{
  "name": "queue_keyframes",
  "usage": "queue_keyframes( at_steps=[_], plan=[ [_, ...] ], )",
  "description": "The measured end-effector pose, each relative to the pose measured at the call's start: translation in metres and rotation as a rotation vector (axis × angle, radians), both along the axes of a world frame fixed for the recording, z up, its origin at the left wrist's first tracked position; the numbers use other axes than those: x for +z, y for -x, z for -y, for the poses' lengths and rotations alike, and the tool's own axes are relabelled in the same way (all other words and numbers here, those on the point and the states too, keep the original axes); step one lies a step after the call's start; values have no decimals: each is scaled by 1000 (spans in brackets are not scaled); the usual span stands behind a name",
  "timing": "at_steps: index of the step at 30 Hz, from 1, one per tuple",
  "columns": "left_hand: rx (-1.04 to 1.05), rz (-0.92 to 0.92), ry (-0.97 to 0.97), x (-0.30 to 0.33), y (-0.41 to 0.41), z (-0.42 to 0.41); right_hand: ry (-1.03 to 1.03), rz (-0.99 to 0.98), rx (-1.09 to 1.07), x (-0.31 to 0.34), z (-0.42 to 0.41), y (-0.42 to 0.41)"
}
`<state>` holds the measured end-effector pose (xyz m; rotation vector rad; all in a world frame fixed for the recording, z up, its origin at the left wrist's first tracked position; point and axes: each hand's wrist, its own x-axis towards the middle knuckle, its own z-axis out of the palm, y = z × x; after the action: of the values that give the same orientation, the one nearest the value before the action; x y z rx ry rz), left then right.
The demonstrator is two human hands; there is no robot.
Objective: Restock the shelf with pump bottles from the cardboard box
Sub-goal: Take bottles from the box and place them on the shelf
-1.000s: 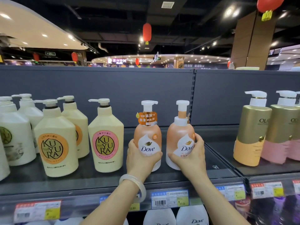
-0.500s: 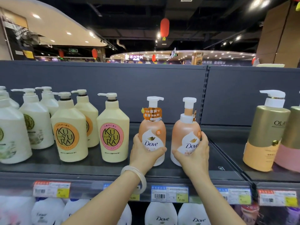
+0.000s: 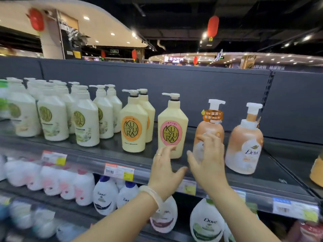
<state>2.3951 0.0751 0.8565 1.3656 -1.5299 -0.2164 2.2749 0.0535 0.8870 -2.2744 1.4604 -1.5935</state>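
Two orange Dove pump bottles stand upright on the dark top shelf (image 3: 272, 177): the left Dove bottle (image 3: 210, 124) and the right Dove bottle (image 3: 244, 142). My right hand (image 3: 208, 161) hovers with spread fingers in front of the left one; whether it touches is unclear. My left hand (image 3: 163, 170), with a pale bangle on the wrist, is open, its fingertips at the lower front of the cream pink-label Kuyura bottle (image 3: 172, 123). Neither hand holds anything. The cardboard box is out of view.
An orange-label Kuyura bottle (image 3: 133, 126) and several white green-label pump bottles (image 3: 52, 117) fill the shelf to the left. A gold bottle (image 3: 317, 172) shows at the right edge. Price tags (image 3: 119, 171) line the shelf front, with white Dove bottles (image 3: 206, 222) below.
Both hands have let go of the two Dove bottles and shifted left. The right hand now fronts the left Dove bottle, the left hand the Kuyura bottle. The view swung left.
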Motion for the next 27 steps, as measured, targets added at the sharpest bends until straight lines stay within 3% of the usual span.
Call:
queue_keyframes(
  at_steps=[3, 6, 12, 20, 27],
  plan=[
    [106, 157, -57, -17, -57, -29, -141, -220, 133, -18, -22, -57],
    [266, 374, -244, -42, -126, -66, -238, -414, 237, -41, -54, -121],
    [480, 492, -539, -74, -254, -183, -376, -746, 464, -79, -147, -261],
    [721, 431, -843, -104, -387, -348, -438, -898, 720, -125, -263, -410],
    [888, 262, -967, -132, -487, -434, -454, -995, 868, -161, -313, -517]
  ],
)
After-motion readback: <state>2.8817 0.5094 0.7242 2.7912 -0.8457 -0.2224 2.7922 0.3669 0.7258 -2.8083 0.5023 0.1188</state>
